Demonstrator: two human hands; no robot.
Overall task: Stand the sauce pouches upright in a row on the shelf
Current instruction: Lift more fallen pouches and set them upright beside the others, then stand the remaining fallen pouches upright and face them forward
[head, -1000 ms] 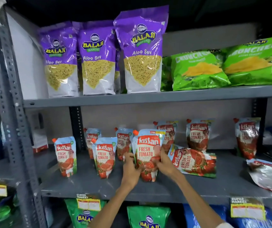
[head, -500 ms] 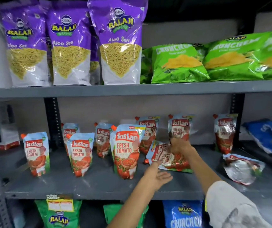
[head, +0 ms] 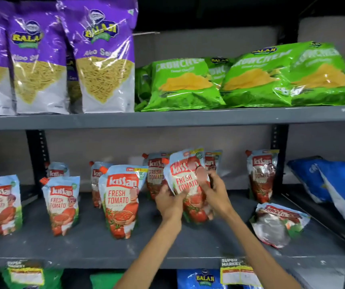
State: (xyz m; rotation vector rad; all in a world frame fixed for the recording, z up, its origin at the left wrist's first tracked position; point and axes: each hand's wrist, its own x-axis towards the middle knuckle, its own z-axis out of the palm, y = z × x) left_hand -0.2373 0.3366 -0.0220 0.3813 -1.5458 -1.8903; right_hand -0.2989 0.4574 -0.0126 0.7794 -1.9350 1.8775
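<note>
Both of my hands hold one tomato sauce pouch (head: 185,180) nearly upright, tilted a little left, its base on the grey shelf (head: 88,249). My left hand (head: 170,202) grips its left edge and my right hand (head: 215,193) its right edge. Three pouches stand upright in a front row to the left: one (head: 121,202) close by, another (head: 62,204) further left, and one (head: 3,204) at the far left. Several more stand behind them and one (head: 262,175) stands at the back right. One pouch (head: 278,224) lies flat at the right.
Blue snack bags (head: 338,184) lean at the shelf's right end. Purple snack bags (head: 102,57) and green chip bags (head: 188,84) fill the shelf above. Price tags (head: 236,271) hang on the front edge, with more bags below.
The pouch that lay flat in the middle has been lifted and turned nearly upright. My left hand, free half a second ago, now grips it together with my right. The view has shifted rightward.
</note>
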